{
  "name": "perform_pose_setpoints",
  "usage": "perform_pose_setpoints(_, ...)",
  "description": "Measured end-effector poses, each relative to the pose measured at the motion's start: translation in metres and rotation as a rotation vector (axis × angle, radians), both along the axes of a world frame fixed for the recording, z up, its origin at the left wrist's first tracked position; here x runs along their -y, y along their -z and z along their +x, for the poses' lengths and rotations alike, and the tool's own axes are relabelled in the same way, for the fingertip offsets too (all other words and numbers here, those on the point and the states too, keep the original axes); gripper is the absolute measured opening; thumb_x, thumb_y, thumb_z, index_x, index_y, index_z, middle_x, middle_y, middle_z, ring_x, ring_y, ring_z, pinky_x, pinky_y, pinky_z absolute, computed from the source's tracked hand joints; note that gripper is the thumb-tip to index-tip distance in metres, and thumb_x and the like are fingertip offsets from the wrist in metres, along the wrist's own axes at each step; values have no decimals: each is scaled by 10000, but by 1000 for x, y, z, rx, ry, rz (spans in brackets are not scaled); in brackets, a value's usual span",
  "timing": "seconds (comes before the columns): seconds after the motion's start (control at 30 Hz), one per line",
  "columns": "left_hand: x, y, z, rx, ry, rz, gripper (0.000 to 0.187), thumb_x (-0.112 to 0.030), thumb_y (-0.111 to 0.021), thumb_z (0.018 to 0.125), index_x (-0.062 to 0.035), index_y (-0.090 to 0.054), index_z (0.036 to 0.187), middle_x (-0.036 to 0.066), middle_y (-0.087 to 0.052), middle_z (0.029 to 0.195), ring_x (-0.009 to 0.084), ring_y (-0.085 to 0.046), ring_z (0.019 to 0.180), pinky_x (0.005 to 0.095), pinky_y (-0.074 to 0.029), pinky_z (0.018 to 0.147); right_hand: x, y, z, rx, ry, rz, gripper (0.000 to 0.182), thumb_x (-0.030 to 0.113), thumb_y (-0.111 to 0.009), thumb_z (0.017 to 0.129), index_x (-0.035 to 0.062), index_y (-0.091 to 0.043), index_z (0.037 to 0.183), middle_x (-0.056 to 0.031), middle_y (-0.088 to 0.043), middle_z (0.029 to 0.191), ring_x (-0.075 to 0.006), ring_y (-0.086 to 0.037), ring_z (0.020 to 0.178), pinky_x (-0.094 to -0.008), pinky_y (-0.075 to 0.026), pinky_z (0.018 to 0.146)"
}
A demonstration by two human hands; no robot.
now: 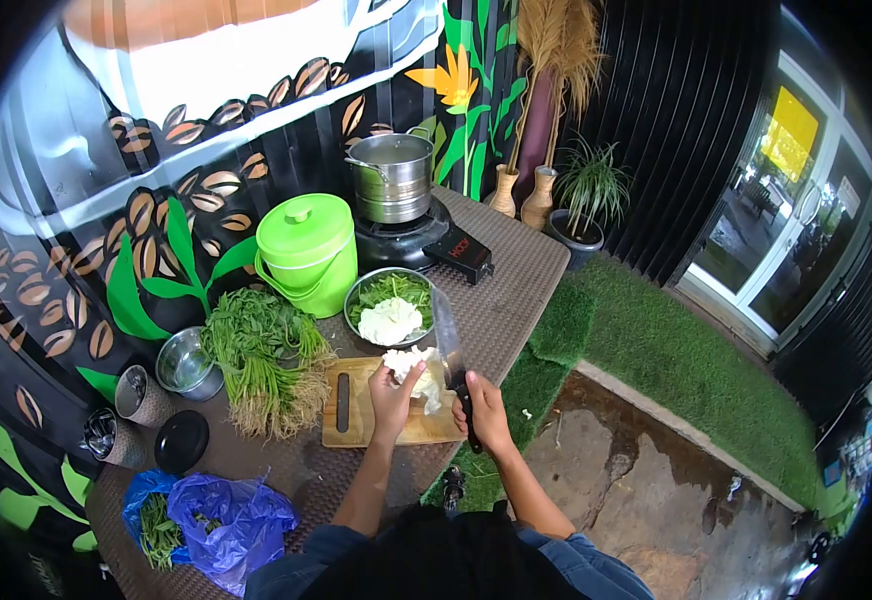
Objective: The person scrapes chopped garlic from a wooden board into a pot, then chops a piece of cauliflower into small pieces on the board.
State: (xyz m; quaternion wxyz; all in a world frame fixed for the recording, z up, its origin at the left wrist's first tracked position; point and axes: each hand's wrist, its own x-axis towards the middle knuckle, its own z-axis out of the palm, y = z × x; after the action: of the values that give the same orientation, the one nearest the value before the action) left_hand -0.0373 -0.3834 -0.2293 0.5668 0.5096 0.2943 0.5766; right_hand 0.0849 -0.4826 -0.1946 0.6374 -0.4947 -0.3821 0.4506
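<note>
My left hand (pixel 393 401) is closed on a piece of cauliflower (pixel 414 369) above the wooden cutting board (pixel 358 425). In my right hand (pixel 486 412) is the black handle of a large knife (pixel 446 330), its broad blade pointing up and away, beside the cauliflower. Just beyond the board, a metal bowl (pixel 352 318) holds cut greens (pixel 408 288) and a large white cauliflower piece (pixel 390 321). A bunch of leafy greens with roots (pixel 266 365) lies left of the board.
Behind the bowl stand a lidded green bucket (pixel 306 250) and a metal pot (pixel 393 180) on a black stove (pixel 396 243). At left are an empty-looking metal bowl (pixel 188 365), two cutlery holders, a black lid (pixel 182 441) and blue plastic bags (pixel 231 530). The table edge (pixel 516 350) runs at right.
</note>
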Motion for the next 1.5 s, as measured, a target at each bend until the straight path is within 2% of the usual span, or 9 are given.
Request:
perform_pose_setpoints(0.13,4,-5,-3,-75,26,-75,183,-84,-731,828,14,-644,956,21,-670,878,65,-588,767,230,-468,686,-4,-1,-1,41,84,-26,359,354,-367,1032,47,-455,867,-7,-414,523,-80,-380,383,-237,-316,356)
perform_pose_setpoints(0.23,4,-3,-3,-46,83,0,188,-76,-717,839,18,-649,989,42,-681,909,77,-600,801,241,-472,720,-2,-12,-5,150,73,-82,328,321,-421,1022,43,-480,856,20,-415,537,-58,-369,413,-234,-314,386)
perform_pose_setpoints(0.3,1,2,-6,-184,53,63,212,-52,-704,841,24,-651,1031,60,-692,949,86,-610,831,247,-482,743,-2,-13,-7,189,99,-140,335,321,-459,1007,41,-483,826,36,-403,531,-53,-374,424,-239,-309,393)
perform_pose_setpoints(0.5,4,3,-4,-70,24,48,182,-8,-681,841,31,-658,1017,63,-694,959,99,-623,859,250,-490,762,0,-3,-10,240,94,-188,353,317,-464,1002,22,-500,812,25,-416,524,-67,-420,448,-264,-331,411)
perform_pose_setpoints(0.6,10,4,-3,-111,16,88,165,19,-661,844,35,-657,1008,60,-692,945,106,-627,863,250,-491,766,-3,0,-10,299,151,-148,350,307,-460,1003,15,-501,815,20,-420,526,-77,-423,445,-273,-340,414)
perform_pose_setpoints(0.83,10,0,-4,-130,-8,185,168,31,-657,841,37,-654,1009,63,-690,941,104,-622,851,253,-488,763,1,1,-13,248,67,-184,325,302,-461,1005,22,-493,842,23,-417,542,-70,-404,446,-271,-331,410)
perform_pose_setpoints(0.9,8,-1,-4,-141,-24,186,150,27,-661,837,43,-647,985,56,-686,913,95,-610,835,250,-484,750,-2,-2,-15,164,71,-147,334,294,-447,1013,66,-405,772,37,-329,531,-55,-302,395,-244,-258,351)
perform_pose_setpoints(1.4,15,17,5,-150,-45,101,123,-38,-671,855,40,-655,950,35,-675,861,80,-584,789,245,-470,705,-2,5,-5,45,-33,-177,321,302,-436,1014,71,-399,794,26,-330,526,-68,-312,362,-246,-282,317)
perform_pose_setpoints(1.5,7,20,5,-143,-29,-29,142,-71,-716,837,30,-671,926,35,-681,849,74,-579,750,242,-460,673,0,4,-10,30,-78,-172,322,299,-435,1015,71,-401,790,29,-326,524,-67,-313,364,-243,-281,317)
